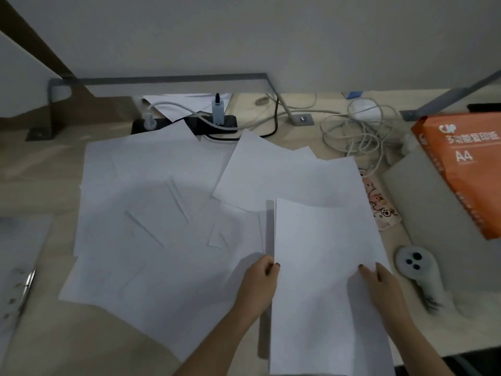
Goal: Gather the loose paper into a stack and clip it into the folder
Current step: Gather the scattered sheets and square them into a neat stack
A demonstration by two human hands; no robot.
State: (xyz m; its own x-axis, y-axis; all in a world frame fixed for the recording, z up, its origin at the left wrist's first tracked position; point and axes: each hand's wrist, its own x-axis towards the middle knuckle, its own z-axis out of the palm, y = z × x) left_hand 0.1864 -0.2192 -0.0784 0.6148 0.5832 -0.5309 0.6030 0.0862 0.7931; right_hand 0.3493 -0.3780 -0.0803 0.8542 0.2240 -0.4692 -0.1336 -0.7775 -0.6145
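Note:
Several loose white sheets [151, 213] lie scattered and overlapping across the middle of the wooden desk. A small stack of white paper [320, 267] is lifted at the right, held by both hands. My left hand [260, 283] grips its left edge, thumb on top. My right hand [379, 286] grips its right edge, thumb on the front. The folder [16, 267] lies open at the far left edge, its metal clip [27, 289] and punched holes showing.
An orange ream of A4 paper [461, 169] lies at the right. A black power strip [187, 123] with plugs and tangled white cables [360, 131] sit at the back. A patterned phone case [379, 210] and a white gadget [414, 270] lie right of the stack.

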